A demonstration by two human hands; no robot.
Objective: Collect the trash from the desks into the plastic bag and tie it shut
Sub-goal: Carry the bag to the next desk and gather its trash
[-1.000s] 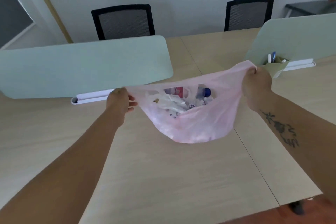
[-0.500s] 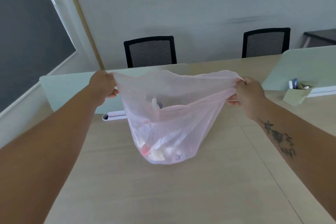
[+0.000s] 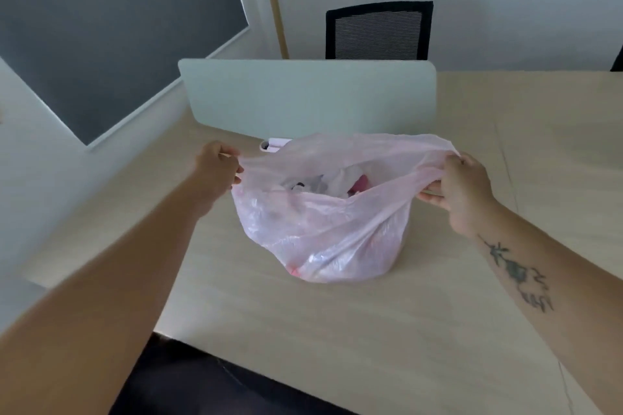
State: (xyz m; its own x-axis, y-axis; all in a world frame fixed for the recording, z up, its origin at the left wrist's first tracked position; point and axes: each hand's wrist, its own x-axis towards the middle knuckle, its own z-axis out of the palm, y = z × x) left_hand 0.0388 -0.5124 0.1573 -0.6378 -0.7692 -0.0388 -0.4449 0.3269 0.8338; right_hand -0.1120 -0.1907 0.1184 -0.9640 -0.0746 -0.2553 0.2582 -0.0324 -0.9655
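A thin pink plastic bag [image 3: 332, 232] rests with its bottom on the light wooden desk [image 3: 337, 330]. Its mouth is stretched wide between my hands. Crumpled white and pink trash [image 3: 337, 182] shows through the opening. My left hand [image 3: 217, 166] grips the left handle of the bag. My right hand [image 3: 467, 187] grips the right handle, pulled taut. Both arms reach forward over the desk.
A pale green divider panel [image 3: 303, 94] stands upright right behind the bag, with a white clamp [image 3: 273, 145] at its base. A black mesh chair [image 3: 379, 32] sits beyond it by the wall. The desk's near edge [image 3: 236, 360] runs across the bottom left.
The bag has come down from hanging in the air to resting on the desk. My hands have dropped with it and still hold the handles apart. The view has swung left.
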